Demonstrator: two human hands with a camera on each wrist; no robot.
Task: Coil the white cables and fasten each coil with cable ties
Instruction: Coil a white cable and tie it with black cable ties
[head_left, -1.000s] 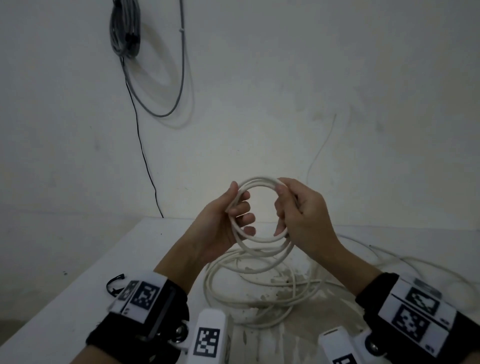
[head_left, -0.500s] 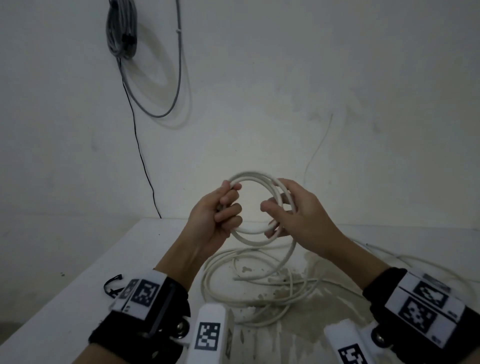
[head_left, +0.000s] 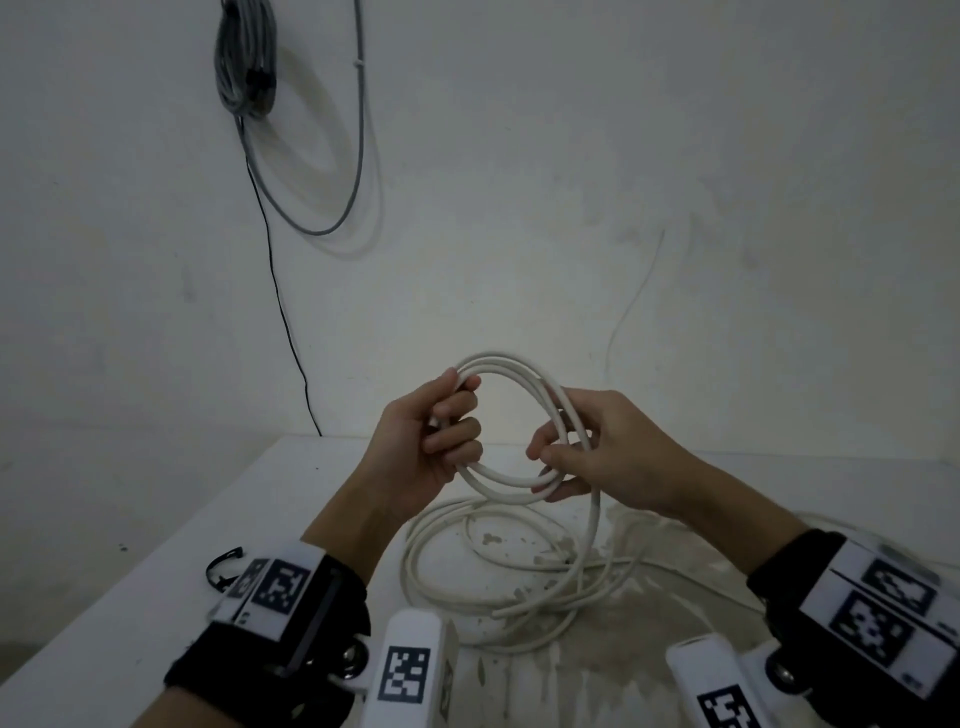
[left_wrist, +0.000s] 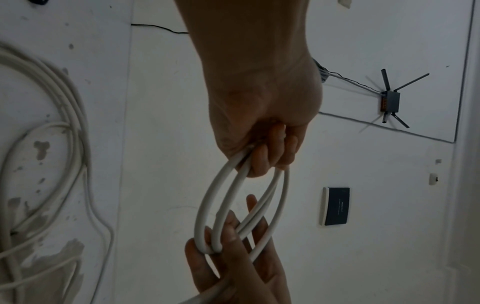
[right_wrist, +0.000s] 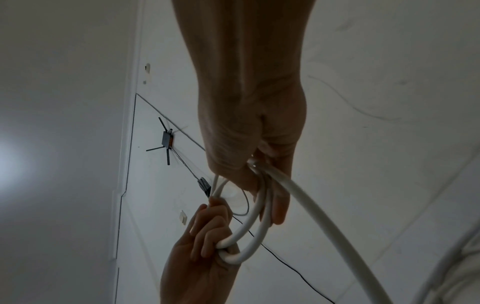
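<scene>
A small coil of white cable (head_left: 524, 382) is held upright above the table between both hands. My left hand (head_left: 447, 431) grips the coil's left side with curled fingers (left_wrist: 262, 162). My right hand (head_left: 576, 457) holds the right and lower side, thumb and fingers round the strands (right_wrist: 262, 197). From the right hand the cable (head_left: 592, 525) runs down to a loose pile of white cable (head_left: 467, 587) on the white table (head_left: 156, 597). A black cable tie (head_left: 223, 566) lies at the table's left, by my left wrist.
The tabletop under the pile has a worn, stained patch (head_left: 613, 649). More thin white cable (head_left: 831, 525) trails off to the right. A grey cable bundle (head_left: 244, 57) hangs on the wall behind, with a black wire (head_left: 280, 301) running down to the table's back edge.
The coil has gained a turn and grown a little wider. My left hand has closed tighter round its left side, and my right hand has slid down to the lower right of the loop.
</scene>
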